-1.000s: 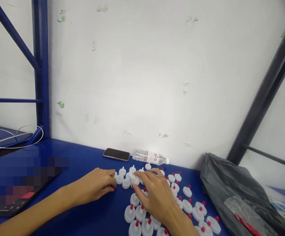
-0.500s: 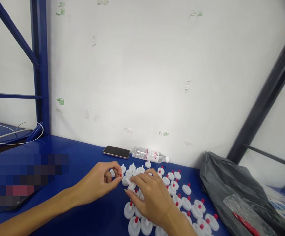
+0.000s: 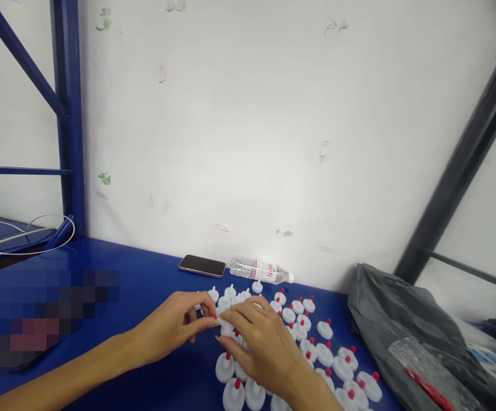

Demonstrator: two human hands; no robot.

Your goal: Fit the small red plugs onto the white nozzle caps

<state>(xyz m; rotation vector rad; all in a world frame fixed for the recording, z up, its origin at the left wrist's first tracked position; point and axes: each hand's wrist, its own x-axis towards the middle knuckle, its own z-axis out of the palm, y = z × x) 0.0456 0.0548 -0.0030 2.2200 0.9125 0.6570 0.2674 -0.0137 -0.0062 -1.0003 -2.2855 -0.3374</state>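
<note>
**Held: white piece (image 3: 226,328) and red tip (image 3: 214,317), over blue table (image 3: 162,385)**

Left hand (image 3: 173,321): thumb and forefinger pinched on the red tip. Right hand (image 3: 259,338): fingers curled round the white piece, firmness not tellable from where I stand. Its long axis appears to slant up and leftward, toward the pinched tip just beside it; contact unclear. Nearby: red-tipped pieces (image 3: 325,329), rightward; bare-topped pieces (image 3: 230,291), beyond.

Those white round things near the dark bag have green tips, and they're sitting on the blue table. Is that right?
Not quite: the tips are red, not green, as the head view shows. The white round things near the dark bag are sitting on the blue table.
</note>
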